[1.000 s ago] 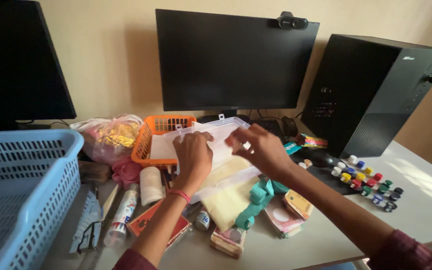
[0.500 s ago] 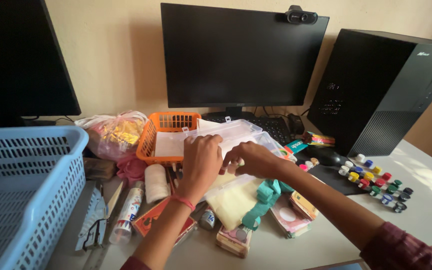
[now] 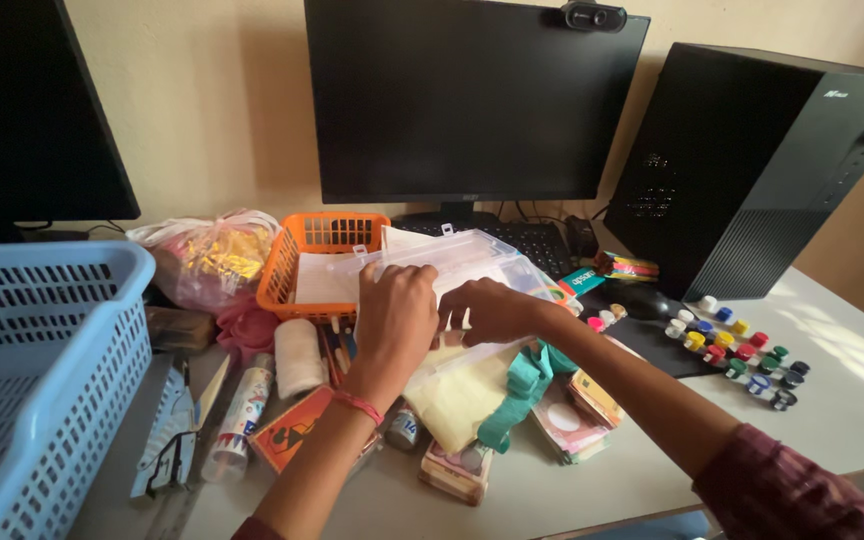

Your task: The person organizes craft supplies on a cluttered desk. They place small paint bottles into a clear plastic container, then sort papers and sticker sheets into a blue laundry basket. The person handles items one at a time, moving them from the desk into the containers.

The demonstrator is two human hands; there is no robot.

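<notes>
Two hands, left hand point(image 3: 392, 310) and right hand point(image 3: 492, 310), close together, grip the clear plastic box point(image 3: 452, 262) above the cluttered bench point(image 3: 852, 400), before the orange basket point(image 3: 317, 240). Tilted, it could spill contents onto the paint pots point(image 3: 742, 355).

Counts on the cluttered surface point(image 3: 852, 400)

Two dark monitors point(image 3: 472, 100), one black computer tower point(image 3: 752, 170), one webcam point(image 3: 592, 15), two baskets, one blue point(image 3: 42, 380) and one orange point(image 3: 317, 245), one clear plastic case point(image 3: 462, 260), one green ribbon point(image 3: 517, 385); the small paint pots point(image 3: 742, 355) are too crowded to count exactly.
</notes>
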